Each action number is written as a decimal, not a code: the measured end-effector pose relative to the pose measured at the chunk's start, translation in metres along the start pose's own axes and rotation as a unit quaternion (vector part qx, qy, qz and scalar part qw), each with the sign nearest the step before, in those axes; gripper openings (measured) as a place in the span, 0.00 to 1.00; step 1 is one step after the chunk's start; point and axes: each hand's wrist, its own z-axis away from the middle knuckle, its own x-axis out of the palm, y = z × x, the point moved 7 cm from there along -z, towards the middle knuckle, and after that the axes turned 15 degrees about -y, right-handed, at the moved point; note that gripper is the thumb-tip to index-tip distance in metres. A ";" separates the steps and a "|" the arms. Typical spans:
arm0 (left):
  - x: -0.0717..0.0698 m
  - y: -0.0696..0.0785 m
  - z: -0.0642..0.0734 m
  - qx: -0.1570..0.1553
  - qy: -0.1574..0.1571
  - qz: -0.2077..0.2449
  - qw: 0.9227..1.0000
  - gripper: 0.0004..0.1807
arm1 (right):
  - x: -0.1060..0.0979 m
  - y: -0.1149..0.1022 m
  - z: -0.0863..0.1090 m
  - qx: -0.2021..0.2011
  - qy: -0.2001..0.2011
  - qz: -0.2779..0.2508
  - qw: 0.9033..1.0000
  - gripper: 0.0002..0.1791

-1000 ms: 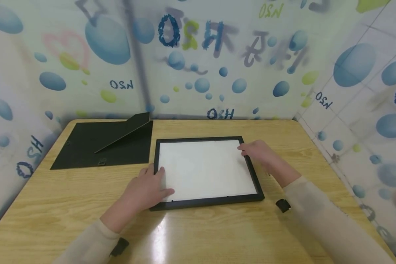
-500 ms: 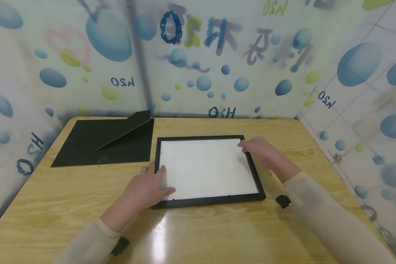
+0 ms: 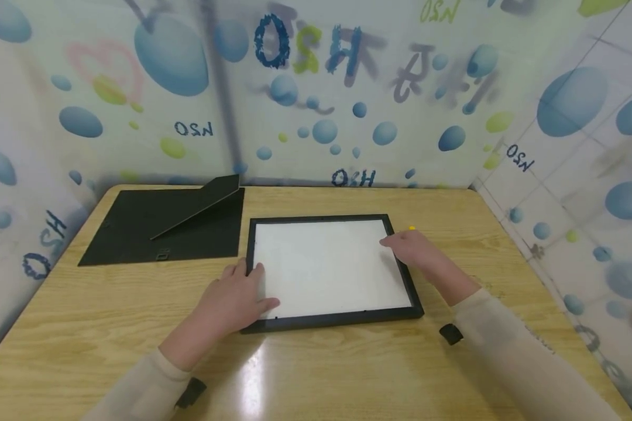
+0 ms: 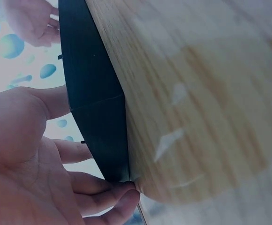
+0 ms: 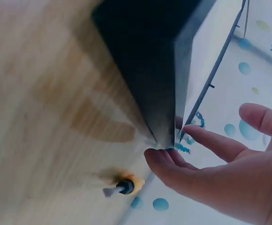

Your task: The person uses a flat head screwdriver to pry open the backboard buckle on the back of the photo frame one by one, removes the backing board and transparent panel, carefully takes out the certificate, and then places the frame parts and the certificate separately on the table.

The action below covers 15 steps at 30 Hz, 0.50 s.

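Note:
A black picture frame [image 3: 342,319] lies on the wooden table, its white backing sheet [image 3: 326,266] facing up. My left hand [image 3: 237,298] grips its left side near the near corner: the thumb reaches over the sheet, while fingertips curl against the outer edge in the left wrist view. On the far part of the right side, my right hand [image 3: 416,248] holds the rim. In the right wrist view one finger [image 5: 211,138] lies over the rim and others bend against its outer side. Small tabs [image 5: 211,86] stand along the inner rim.
At the back left lies the black backboard [image 3: 121,234], its stand flap [image 3: 210,202] raised. Beyond the right hand is a screwdriver-like tool [image 5: 126,186] with a metal tip and orange end. A printed cloth wall [image 3: 316,88] rises behind the table [image 3: 110,316].
My right hand has slid slightly toward me along the right rim, and a yellow bit of the tool now shows behind it. The left hand stays in place.

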 end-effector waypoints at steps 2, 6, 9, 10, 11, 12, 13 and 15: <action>0.000 0.000 -0.001 -0.001 -0.001 -0.002 1.000 0.45 | 0.003 -0.001 -0.002 -0.003 -0.007 0.007 1.000 0.33; 0.001 0.001 -0.002 0.001 -0.003 -0.003 1.000 0.45 | 0.011 -0.002 -0.005 -0.014 -0.016 0.003 1.000 0.33; 0.000 0.001 -0.001 0.001 -0.003 -0.002 1.000 0.45 | 0.017 -0.002 -0.007 0.002 -0.009 -0.019 1.000 0.38; 0.000 0.001 -0.001 0.000 -0.003 -0.002 1.000 0.45 | 0.018 -0.002 -0.007 0.010 -0.006 -0.017 1.000 0.41; 0.000 0.002 -0.001 0.000 -0.003 -0.002 1.000 0.45 | 0.020 -0.003 -0.008 0.019 -0.004 -0.014 1.000 0.43; 0.000 0.002 -0.001 -0.001 -0.003 -0.003 1.000 0.45 | 0.021 -0.005 -0.009 0.024 -0.003 -0.004 1.000 0.45; -0.001 0.002 -0.001 -0.001 -0.003 -0.004 1.000 0.45 | 0.022 -0.006 -0.009 0.030 -0.002 0.007 1.000 0.47; -0.002 0.002 -0.001 -0.003 -0.003 -0.005 1.000 0.45 | 0.024 -0.008 -0.010 0.034 -0.001 0.017 0.999 0.49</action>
